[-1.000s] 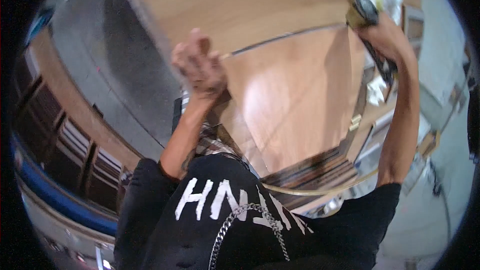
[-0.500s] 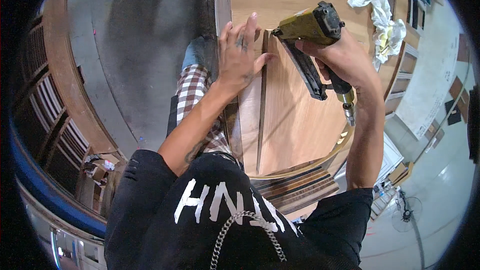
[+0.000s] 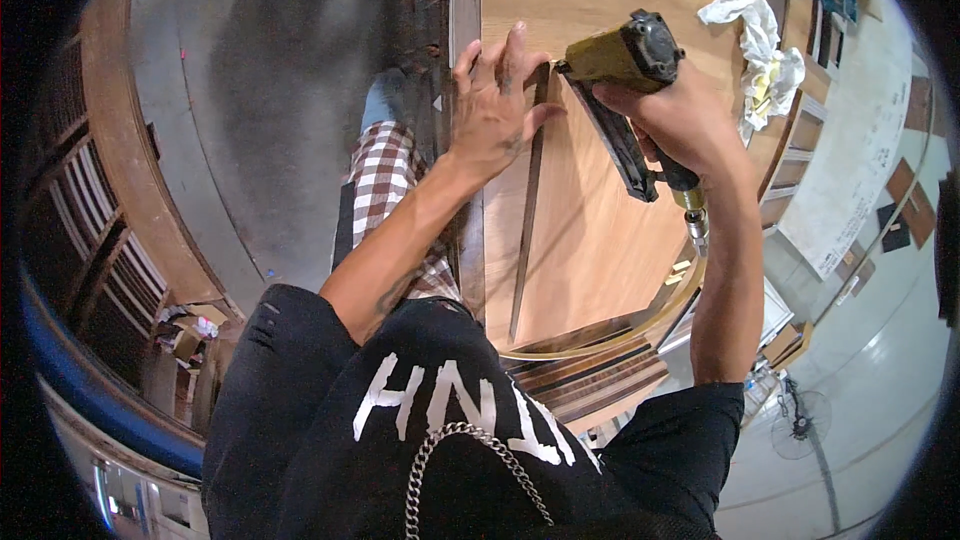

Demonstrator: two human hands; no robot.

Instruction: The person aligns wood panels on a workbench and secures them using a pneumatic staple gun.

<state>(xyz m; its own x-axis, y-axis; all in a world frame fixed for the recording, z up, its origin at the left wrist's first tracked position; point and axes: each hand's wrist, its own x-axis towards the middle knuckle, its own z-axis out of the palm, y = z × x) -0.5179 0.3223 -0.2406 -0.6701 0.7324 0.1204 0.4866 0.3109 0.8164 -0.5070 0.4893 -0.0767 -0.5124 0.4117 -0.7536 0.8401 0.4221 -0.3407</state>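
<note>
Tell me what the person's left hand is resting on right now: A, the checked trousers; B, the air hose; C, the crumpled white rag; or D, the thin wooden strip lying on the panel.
D: the left hand lies spread, fingers pressing the top end of the thin wooden strip onto the wooden panel, while the right hand holds the yellow nail gun beside it; the white rag lies apart, farther along the panel.
</note>
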